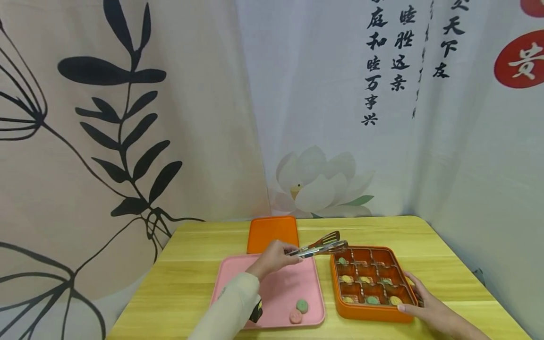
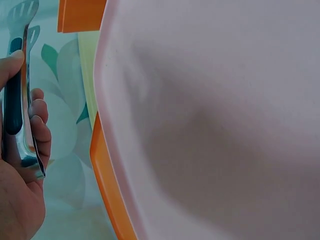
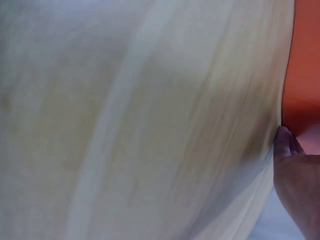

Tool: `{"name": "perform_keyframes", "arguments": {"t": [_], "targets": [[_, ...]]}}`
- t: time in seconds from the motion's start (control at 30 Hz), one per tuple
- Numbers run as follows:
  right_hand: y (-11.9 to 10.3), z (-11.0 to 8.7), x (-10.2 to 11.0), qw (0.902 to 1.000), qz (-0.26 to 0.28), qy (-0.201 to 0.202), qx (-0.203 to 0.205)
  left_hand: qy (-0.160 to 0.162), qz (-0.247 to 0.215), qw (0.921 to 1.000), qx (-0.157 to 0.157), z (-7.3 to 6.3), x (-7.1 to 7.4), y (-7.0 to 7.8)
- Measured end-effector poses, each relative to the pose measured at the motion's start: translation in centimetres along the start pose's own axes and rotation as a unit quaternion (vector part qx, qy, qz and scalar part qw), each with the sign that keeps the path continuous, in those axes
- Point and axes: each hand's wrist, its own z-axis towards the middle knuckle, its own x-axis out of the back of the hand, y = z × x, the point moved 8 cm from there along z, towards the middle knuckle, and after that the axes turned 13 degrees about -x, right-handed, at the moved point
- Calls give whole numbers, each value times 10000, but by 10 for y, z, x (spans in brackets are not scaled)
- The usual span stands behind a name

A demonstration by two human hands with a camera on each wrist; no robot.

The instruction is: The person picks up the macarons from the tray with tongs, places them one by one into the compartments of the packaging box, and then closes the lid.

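My left hand (image 1: 274, 259) grips a pair of metal tongs (image 1: 316, 249) by the dark-sided handles, above the pink tray (image 1: 231, 274). Their slotted heads point right, over the back left corner of the orange compartment box (image 1: 374, 312). Nothing clear shows between the heads. In the left wrist view, thumb and curled fingers hold the tongs (image 2: 15, 95). My right hand (image 1: 435, 309) holds the box's front right corner, thumb at the front rim and fingers along the side. Small green and yellow round pieces sit in several compartments. A green piece (image 1: 302, 306) and a pink piece (image 1: 295, 316) lie on the tray.
A flat orange lid-like piece (image 1: 272, 231) lies behind the pink tray. Everything stands on a wood-grain table (image 1: 182, 283). A printed curtain (image 1: 204, 118) hangs behind the table and along its right side.
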Motion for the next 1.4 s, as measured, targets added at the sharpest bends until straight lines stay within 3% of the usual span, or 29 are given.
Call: {"name": "perform_keyframes", "arguments": {"t": [0.23, 0.43, 0.8, 1.1, 1.4], "targets": [[-2, -1, 1, 9999, -75, 80, -50, 63, 67, 9999, 48, -6, 14, -3], [1, 1, 2, 9999, -51, 46, -141, 70, 208, 9997, -125, -15, 28, -4], [3, 2, 1, 9999, -51, 64, -85, 127, 362, 9991, -184, -40, 49, -13], [3, 2, 0, 9998, -40, -46, -199, -172, 518, 9985, -72, -66, 56, -22], [3, 1, 0, 9999, 10, -22, -126, -430, 837, 9949, -374, -89, 60, -23]]}}
